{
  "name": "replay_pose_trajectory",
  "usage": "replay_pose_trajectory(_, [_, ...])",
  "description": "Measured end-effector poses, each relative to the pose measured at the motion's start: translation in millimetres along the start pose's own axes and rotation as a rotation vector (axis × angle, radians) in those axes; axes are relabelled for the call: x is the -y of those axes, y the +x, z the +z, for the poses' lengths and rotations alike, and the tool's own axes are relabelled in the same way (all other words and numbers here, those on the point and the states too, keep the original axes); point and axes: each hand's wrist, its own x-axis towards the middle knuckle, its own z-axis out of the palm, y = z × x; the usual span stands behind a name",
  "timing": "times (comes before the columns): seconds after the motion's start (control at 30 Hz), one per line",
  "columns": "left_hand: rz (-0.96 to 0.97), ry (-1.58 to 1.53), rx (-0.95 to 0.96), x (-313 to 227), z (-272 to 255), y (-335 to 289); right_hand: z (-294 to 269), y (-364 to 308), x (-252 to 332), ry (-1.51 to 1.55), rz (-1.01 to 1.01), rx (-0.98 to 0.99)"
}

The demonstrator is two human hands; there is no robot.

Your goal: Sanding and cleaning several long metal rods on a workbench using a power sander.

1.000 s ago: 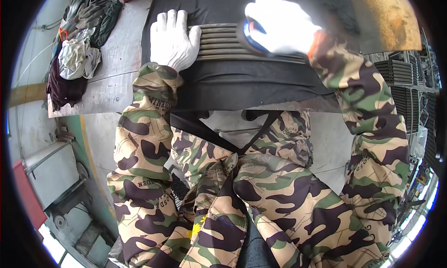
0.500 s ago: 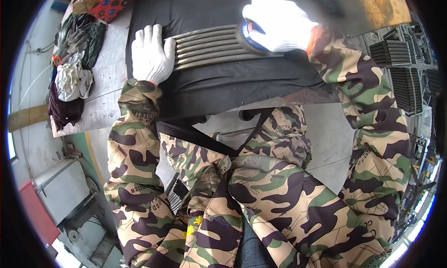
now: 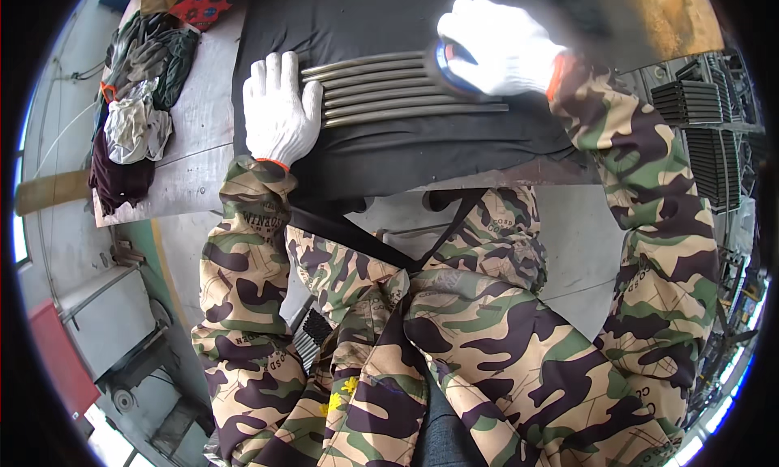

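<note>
We see small dark capital lettering printed over the camouflage clothes, including the left sleeve and right sleeve; folds break up several words.

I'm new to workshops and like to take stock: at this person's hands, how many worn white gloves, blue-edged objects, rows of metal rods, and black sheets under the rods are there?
White gloves: 2, on the left hand and right hand
Blue-edged object: 1
Row of metal rods: 1 (rods too close-set to count singly)
Black sheet: 1
Total: 5
</note>
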Motion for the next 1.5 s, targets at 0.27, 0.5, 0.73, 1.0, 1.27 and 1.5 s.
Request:
replay_pose_trajectory(0.27, [0.017, -0.003, -0.053, -2, 10, -4, 1, -11, -2, -0.01, -0.012, 0.023])
replay_pose_trajectory(0.5, [0.105, 0.047, -0.175, 9, 14, 3, -5, -23, 8, 0.063, -0.064, 0.054])
replay_pose_trajectory(0.73, [0.044, 0.031, -0.066, -2, 8, 2, -7, -17, -1, -0.01, -0.008, 0.087])
replay_pose_trajectory(1.0, [0.066, 0.03, -0.107, -3, 6, -2, -9, -28, -1, 0.003, -0.025, 0.093])
replay_pose_trajectory(1.27, [0.107, -0.031, -0.052, 6, 3, -3, -6, -18, 12, 0.029, -0.037, 0.084])
replay_pose_trajectory(1.5, [0.072, -0.016, -0.103, 0, -1, -10, -6, 6, 30, 0.025, -0.08, 0.094])
